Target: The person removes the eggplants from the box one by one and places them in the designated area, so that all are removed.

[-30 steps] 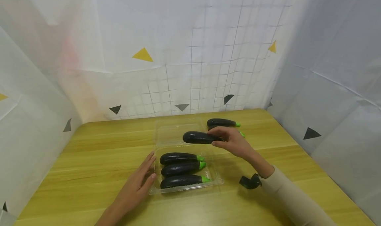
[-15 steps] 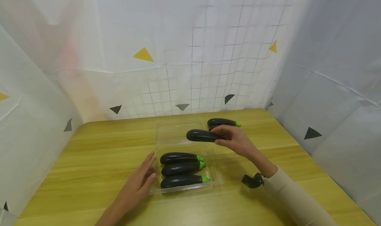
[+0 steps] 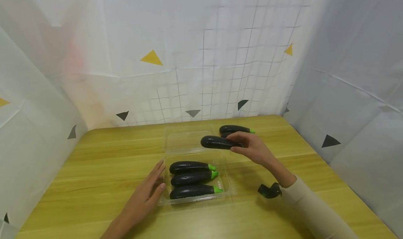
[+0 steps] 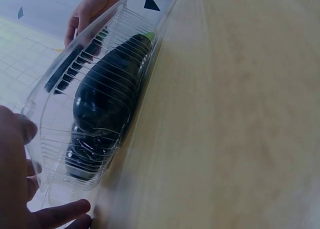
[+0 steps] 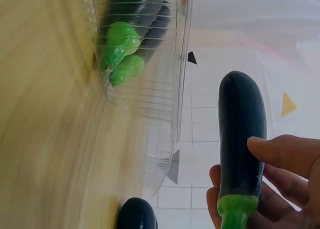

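Clear plastic frames this packing scene: an open clamshell tray (image 3: pixel 231 189) sits on a yellow wooden table (image 3: pixel 94 162), its lid (image 3: pixel 185 141) folded flat toward the back wall. Three dark eggplants lie side by side in the tray, green stems pointing to the person's right; the front eggplant (image 3: pixel 192 192) lies against the front wall.

The right hand (image 3: pixel 252 149) pinches a fourth eggplant (image 3: pixel 218 142) near its stem end, thumb on one side and fingers curled round the other, holding it level in the air above the lid, just beyond the tray's far edge. Another eggplant (image 3: pixel 234 129) lies on the table behind it. The left hand (image 3: pixel 148 193) lies flat, its fingers straight and together, touching the tray's left wall.

As a judgement, the step in hand is bringing the held eggplant to the row. Done well, it would stay level, stem to the right like the others, and come down into the free strip at the back of the tray rather than on the hinge. The left hand would best brace the light tray against sliding, and the pinch should loosen only once the eggplant rests on the tray floor.
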A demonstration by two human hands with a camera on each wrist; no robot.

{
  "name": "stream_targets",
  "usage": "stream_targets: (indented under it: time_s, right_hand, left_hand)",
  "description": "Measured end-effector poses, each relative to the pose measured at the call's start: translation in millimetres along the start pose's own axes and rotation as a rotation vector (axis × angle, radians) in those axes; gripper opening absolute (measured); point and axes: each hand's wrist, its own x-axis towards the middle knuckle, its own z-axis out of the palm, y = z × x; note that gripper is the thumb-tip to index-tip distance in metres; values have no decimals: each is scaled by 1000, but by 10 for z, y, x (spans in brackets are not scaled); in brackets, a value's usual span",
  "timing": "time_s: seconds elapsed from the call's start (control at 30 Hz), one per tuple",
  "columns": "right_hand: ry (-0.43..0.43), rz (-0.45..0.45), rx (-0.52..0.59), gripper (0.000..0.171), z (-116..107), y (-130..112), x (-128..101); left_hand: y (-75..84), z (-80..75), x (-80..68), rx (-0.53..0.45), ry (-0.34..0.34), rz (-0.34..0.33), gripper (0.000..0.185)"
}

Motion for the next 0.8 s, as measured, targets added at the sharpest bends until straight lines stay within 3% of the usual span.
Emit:
stream_targets:
  time_s: [0.8]
  right_hand:
    - [17,40,-22,35,-110,70,-73]
  left_hand:
    - [2,-5,1,-18,-3,5,59]
